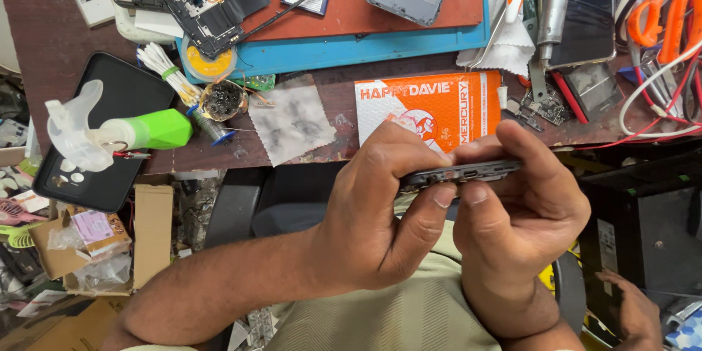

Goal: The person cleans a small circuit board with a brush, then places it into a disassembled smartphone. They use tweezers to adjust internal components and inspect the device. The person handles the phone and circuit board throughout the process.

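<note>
Dark plastic phone point(468, 172) (matt edge), worn wooden table point(44, 29).

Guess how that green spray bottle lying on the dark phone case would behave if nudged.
The green spray bottle lies on its side on the dark phone case, so its round body would probably roll a little. The translucent trigger head likely stops a full turn. It looks like light, stiff plastic; how full it is can't be seen.

Ahead of my fingers point(439, 196) the worktop point(44, 29) edge is crowded; an orange packet point(431, 106), a grey cloth point(291, 118) and a green spray bottle point(139, 130) block it; open room only below the edge, above my lap.
</note>
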A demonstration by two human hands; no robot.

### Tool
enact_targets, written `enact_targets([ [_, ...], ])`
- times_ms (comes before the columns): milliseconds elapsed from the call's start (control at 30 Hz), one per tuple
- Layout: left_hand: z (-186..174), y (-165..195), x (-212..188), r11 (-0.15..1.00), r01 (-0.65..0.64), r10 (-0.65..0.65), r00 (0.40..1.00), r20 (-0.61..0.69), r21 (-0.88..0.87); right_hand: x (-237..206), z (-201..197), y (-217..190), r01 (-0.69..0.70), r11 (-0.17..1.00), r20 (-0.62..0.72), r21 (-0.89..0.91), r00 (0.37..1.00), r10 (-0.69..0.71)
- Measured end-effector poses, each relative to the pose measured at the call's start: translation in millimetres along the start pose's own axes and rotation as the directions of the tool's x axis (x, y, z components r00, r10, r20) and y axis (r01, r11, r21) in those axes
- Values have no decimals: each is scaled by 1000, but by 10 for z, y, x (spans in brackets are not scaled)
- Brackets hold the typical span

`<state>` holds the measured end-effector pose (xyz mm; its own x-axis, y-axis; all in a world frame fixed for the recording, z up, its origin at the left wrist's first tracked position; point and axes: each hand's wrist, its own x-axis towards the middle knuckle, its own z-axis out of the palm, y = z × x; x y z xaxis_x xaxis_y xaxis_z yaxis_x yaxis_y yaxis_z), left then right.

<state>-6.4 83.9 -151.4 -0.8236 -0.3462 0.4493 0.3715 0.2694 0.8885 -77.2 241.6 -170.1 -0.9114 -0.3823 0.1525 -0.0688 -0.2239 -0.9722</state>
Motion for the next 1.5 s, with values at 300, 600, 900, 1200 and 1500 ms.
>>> enact_targets([
  [300,15,6,-7,994,-71,71,997,-4,86,-26,32,-16,6,999,6,34,1000,-6],
  [600,36,-22,-60,977,-137,140,990,-5,166,-62,79,-46,-8,993,35,116,999,4],
  [900,42,-55,-73,990,-106,109,994,-26,96,-105,51,-75,48,999,58,-18,997,-47],
  [1200,-20,26,-69,983,-178,179,984,-19,37,-112,-87,-201,273,934,274,-232,939,-206],
  [1500,-48,57,-51,983,-183,183,983,-16,27,-81,-91,-224,353,890,335,-290,908,-251],
])
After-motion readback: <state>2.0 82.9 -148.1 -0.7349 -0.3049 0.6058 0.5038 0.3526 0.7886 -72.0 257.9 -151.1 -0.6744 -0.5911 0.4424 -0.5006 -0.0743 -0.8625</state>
